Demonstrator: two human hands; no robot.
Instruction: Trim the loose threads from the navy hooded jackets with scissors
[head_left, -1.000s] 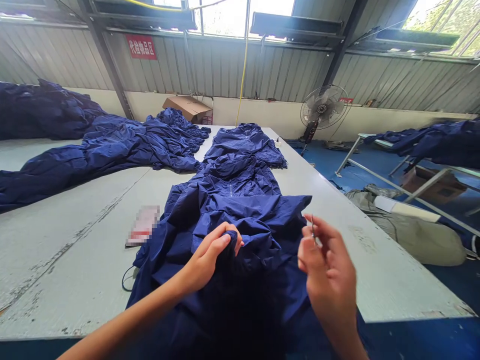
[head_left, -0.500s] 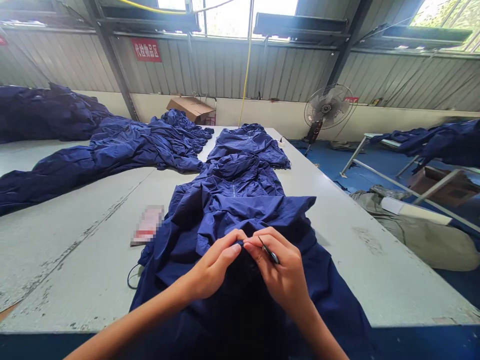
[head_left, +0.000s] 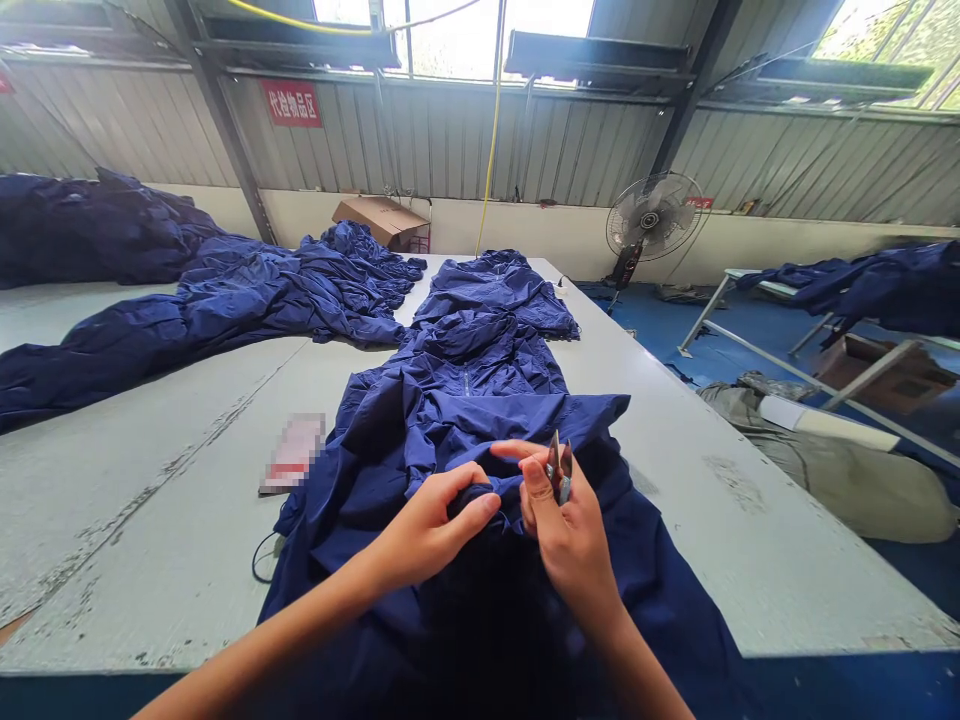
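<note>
A navy blue jacket (head_left: 360, 560) lies spread over the near edge of the table in front of me. My left hand (head_left: 439, 520) pinches a fold of its fabric between thumb and fingers. Just to the right, my right hand (head_left: 566, 525) is closed around small thread snips (head_left: 559, 470), whose two blades point up and stand apart. The index finger of that hand stretches left over the cloth. Shadow darkens the fabric below both hands.
Beyond lies another navy jacket (head_left: 499, 295) on the white table (head_left: 187, 510). A pile of navy garments (head_left: 277, 285) covers the left side. A blurred pink card (head_left: 294, 455) rests by the jacket. A fan (head_left: 651, 220) and a cardboard box (head_left: 382, 218) stand behind.
My right hand has drawn slightly away from the left and turned, bringing the snips upright with blades showing. My left hand keeps the fabric pinched, its thumb shifted a little right.
</note>
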